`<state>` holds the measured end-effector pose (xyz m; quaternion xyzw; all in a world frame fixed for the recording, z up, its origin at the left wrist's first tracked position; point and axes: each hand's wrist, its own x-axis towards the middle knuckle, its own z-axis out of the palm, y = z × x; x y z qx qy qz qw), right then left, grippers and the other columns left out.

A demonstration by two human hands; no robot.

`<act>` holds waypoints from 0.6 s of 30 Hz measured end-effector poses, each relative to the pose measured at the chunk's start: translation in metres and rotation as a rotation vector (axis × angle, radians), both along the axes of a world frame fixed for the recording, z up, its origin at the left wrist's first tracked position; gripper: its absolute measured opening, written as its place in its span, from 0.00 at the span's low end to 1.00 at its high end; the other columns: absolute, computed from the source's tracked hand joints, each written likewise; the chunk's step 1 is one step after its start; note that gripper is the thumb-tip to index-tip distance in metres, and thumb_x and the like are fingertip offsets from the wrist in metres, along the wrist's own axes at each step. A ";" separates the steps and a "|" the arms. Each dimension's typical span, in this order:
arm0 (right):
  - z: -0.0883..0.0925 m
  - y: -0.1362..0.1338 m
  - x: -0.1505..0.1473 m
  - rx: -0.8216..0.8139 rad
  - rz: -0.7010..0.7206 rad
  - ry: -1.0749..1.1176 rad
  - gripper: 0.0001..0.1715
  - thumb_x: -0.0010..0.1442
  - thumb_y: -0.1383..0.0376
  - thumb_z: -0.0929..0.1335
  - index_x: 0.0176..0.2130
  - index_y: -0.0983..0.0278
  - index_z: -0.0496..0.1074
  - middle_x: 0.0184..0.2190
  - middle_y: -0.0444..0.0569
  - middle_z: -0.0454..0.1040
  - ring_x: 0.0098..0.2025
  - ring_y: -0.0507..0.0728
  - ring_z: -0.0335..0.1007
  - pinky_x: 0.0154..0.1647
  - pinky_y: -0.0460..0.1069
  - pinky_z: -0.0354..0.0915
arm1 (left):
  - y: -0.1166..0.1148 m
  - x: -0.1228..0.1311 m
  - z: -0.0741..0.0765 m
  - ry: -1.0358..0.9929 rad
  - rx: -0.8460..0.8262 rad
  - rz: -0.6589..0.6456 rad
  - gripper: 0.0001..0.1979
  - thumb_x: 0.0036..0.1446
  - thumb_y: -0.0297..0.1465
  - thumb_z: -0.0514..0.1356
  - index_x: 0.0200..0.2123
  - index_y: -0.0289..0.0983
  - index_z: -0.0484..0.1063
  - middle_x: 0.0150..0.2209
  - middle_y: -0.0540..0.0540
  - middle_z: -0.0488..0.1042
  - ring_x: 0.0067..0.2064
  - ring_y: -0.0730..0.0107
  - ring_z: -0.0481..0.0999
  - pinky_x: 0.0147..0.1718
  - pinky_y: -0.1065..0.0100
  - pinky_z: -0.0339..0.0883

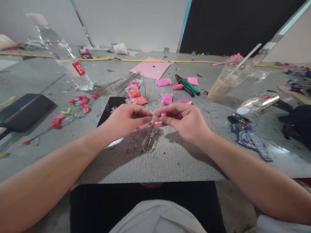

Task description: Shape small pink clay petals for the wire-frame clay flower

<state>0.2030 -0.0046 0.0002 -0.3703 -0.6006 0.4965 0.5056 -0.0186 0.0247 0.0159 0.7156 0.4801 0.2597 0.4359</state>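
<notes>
Above the middle of the desk [175, 161], toward its near edge, our left hand [126, 119] and right hand [184, 121] meet fingertip to fingertip, both pinched on a pink bead piece [154, 124] between them. A wire loop [149, 144] hangs from it just below the hands; we cannot tell whether it touches the desk. Bead bags [136, 95] and green pliers [188, 85] lie beyond, toward the far edge.

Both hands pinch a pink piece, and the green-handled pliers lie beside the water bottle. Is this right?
No: the head view shows the green-handled pliers right of centre, near the drink cup, far from the water bottle. Left hand and right hand do pinch the pink piece.
</notes>
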 end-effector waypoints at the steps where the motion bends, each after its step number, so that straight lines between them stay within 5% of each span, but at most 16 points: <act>1: 0.001 0.000 0.000 -0.031 0.012 0.020 0.15 0.53 0.59 0.82 0.37 0.63 0.80 0.36 0.48 0.85 0.35 0.56 0.83 0.41 0.55 0.83 | 0.000 0.000 0.001 -0.001 -0.005 -0.002 0.14 0.59 0.41 0.69 0.44 0.39 0.83 0.38 0.44 0.85 0.39 0.64 0.82 0.35 0.66 0.72; 5: 0.005 -0.002 -0.001 -0.088 0.043 0.116 0.23 0.42 0.60 0.86 0.31 0.62 0.75 0.31 0.45 0.83 0.31 0.55 0.82 0.35 0.53 0.82 | -0.001 0.000 0.001 -0.030 -0.029 -0.023 0.14 0.57 0.40 0.71 0.43 0.37 0.83 0.39 0.43 0.85 0.38 0.64 0.82 0.36 0.66 0.73; 9: 0.006 -0.002 0.000 -0.040 0.063 0.053 0.18 0.54 0.55 0.81 0.35 0.62 0.76 0.27 0.44 0.82 0.28 0.55 0.80 0.29 0.51 0.79 | 0.000 -0.002 -0.002 -0.061 -0.032 -0.012 0.16 0.58 0.41 0.71 0.46 0.39 0.82 0.40 0.44 0.85 0.40 0.63 0.83 0.36 0.65 0.74; 12: 0.003 -0.002 0.003 0.056 0.026 -0.129 0.12 0.69 0.58 0.70 0.47 0.63 0.76 0.31 0.46 0.81 0.30 0.53 0.79 0.30 0.50 0.76 | 0.001 -0.002 -0.005 -0.095 -0.037 -0.005 0.15 0.60 0.41 0.69 0.46 0.40 0.83 0.40 0.43 0.85 0.42 0.62 0.84 0.41 0.63 0.77; 18: -0.003 0.000 0.003 0.502 0.007 -0.695 0.17 0.70 0.66 0.68 0.56 0.63 0.73 0.36 0.47 0.79 0.33 0.53 0.73 0.38 0.50 0.68 | -0.005 0.004 -0.007 -0.248 -0.207 -0.067 0.10 0.62 0.36 0.67 0.43 0.37 0.83 0.39 0.45 0.85 0.41 0.66 0.84 0.45 0.63 0.78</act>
